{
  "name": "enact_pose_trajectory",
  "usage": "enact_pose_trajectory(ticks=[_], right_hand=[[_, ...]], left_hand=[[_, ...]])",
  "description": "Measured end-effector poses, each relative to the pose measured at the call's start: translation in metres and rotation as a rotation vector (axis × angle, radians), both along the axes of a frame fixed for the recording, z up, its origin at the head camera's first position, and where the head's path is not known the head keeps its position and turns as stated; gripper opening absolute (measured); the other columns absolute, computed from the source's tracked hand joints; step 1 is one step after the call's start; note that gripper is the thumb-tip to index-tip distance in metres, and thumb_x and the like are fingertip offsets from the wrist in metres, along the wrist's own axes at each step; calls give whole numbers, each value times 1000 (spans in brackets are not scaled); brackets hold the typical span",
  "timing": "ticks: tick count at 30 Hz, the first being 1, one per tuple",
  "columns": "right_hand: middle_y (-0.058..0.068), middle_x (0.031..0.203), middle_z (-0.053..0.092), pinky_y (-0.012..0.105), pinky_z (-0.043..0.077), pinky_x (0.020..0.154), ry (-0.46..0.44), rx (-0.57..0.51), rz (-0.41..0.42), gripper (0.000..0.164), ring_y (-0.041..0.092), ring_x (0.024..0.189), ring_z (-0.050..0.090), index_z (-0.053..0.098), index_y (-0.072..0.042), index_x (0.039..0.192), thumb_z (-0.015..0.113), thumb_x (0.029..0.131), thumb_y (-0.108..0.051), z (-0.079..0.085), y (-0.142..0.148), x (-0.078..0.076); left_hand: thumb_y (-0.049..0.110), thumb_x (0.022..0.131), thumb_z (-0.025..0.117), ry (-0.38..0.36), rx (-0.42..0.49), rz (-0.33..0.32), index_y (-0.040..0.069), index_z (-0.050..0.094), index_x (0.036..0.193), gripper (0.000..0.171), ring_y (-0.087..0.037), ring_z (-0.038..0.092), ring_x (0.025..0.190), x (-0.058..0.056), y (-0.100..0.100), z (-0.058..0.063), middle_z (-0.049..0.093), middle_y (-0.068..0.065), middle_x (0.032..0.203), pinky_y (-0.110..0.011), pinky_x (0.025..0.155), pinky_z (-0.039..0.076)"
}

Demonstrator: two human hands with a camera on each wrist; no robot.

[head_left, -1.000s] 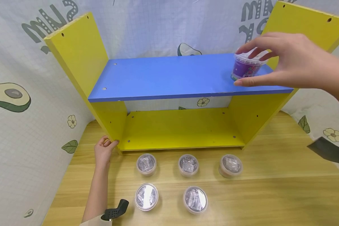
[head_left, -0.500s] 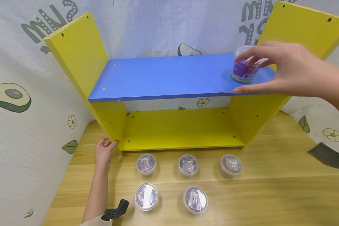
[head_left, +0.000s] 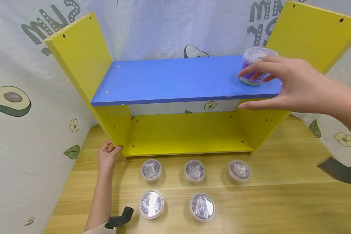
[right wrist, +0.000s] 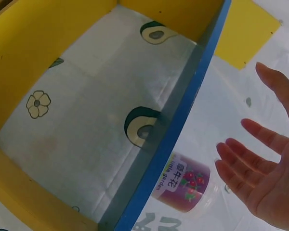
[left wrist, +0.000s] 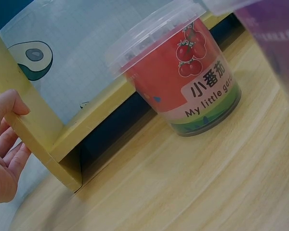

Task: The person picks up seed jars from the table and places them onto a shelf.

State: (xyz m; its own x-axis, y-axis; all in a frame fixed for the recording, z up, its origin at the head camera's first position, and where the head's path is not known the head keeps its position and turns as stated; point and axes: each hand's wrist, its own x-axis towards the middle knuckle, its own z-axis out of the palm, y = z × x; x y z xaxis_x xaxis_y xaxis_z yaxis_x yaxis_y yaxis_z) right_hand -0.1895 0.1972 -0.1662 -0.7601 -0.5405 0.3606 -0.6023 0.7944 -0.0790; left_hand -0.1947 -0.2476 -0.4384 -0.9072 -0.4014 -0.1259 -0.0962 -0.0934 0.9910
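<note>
A wide, pale brown table with wood lines [head_left: 289, 175] held up a yellow and blue wooden shelf [head_left: 187, 133]. Five round, see-through plastic tubs [head_left: 195, 170] stood on the table in front of it, three in one row and two in another. A round purple plastic tub [head_left: 247, 61] stood upright on the shelf's flat blue board [head_left: 169, 81], near the right end.

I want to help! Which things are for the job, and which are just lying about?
Probably for the job:
purple tub on the blue shelf, near the right hand
shelf unit, held by the left hand
five tubs in front

Probably just there:
avocado-print cloth behind
wooden table
</note>
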Motion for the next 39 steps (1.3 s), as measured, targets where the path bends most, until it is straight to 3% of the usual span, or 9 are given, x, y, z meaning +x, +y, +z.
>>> enact_pose_trajectory(ticks=[7, 14, 27, 34, 39], right_hand=[[2, 105, 58, 42, 41, 76, -47, -11, 9, 64, 23, 92, 54, 59, -18, 118, 84, 62, -36, -5, -4, 7], [-3, 109, 59, 27, 39, 75, -30, -14, 41, 63, 15, 92, 53, 59, -21, 117, 84, 62, -36, -9, -9, 11], [-8, 105, 58, 28, 36, 75, -32, -81, 140, 63, 8, 91, 49, 61, -19, 112, 88, 56, -31, -32, -18, 24], [-13, 106, 56, 21, 38, 76, -26, -85, 201, 64, 3, 91, 51, 60, -19, 113, 87, 57, -31, -42, -22, 28], [-14, 110, 55, 25, 43, 79, -61, -76, 200, 62, 4, 94, 53, 59, -20, 113, 86, 59, -34, -48, -25, 32]], left_hand=[[-5, 80, 64, 18, -3, -8, 15, 55, 86, 22, -4, 58, 81, 2, 0, 0, 65, 17, 67, -21, 76, 40], [-4, 80, 64, 9, -5, -12, 15, 55, 87, 22, -5, 58, 83, 3, -1, 0, 66, 17, 67, -23, 78, 39], [-3, 80, 64, -16, -14, -18, 16, 55, 87, 22, -5, 56, 82, 3, -1, -1, 66, 17, 68, -21, 75, 39], [-4, 79, 64, -6, 3, -14, 14, 54, 86, 21, -7, 56, 81, 1, -1, -1, 66, 13, 69, -24, 78, 37], [-4, 79, 64, 4, 1, -15, 13, 54, 86, 21, -7, 57, 83, 0, -1, -1, 66, 15, 67, -26, 80, 36]])
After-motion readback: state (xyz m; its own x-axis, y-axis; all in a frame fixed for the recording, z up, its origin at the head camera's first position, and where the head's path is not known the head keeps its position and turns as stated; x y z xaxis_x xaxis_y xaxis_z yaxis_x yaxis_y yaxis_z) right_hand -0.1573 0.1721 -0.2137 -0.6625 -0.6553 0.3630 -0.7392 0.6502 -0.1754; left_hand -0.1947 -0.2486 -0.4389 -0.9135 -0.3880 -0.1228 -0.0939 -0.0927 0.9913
